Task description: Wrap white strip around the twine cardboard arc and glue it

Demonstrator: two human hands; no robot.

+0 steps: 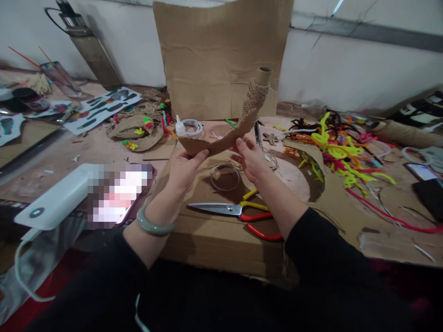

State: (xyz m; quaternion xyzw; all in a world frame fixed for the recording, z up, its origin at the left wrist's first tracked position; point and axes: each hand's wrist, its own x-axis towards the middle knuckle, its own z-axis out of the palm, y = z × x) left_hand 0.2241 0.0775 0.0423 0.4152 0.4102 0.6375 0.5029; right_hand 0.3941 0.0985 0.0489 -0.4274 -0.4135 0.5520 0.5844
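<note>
My left hand (188, 170) pinches the left end of a curved brown cardboard piece (221, 144), thumb on top. My right hand (249, 159) holds the same piece by its lower edge near the middle, with the fingers partly curled. Just behind its raised right end stands a cardboard tube wrapped in twine (256, 97); whether the two are joined I cannot tell. Below my hands, scissors (231, 210) with red and yellow handles lie on a cardboard box (214, 233). A thin ring (212, 177) rests between my wrists.
An upright cardboard sheet (221, 60) stands at the back. Near it are a small white-capped bottle (180, 127) and a woven twine hat (136, 131). Colourful fuzzy stems (328, 143) lie right. A white power bank (58, 198) and a phone (138, 189) lie left, before a tall bottle (92, 50).
</note>
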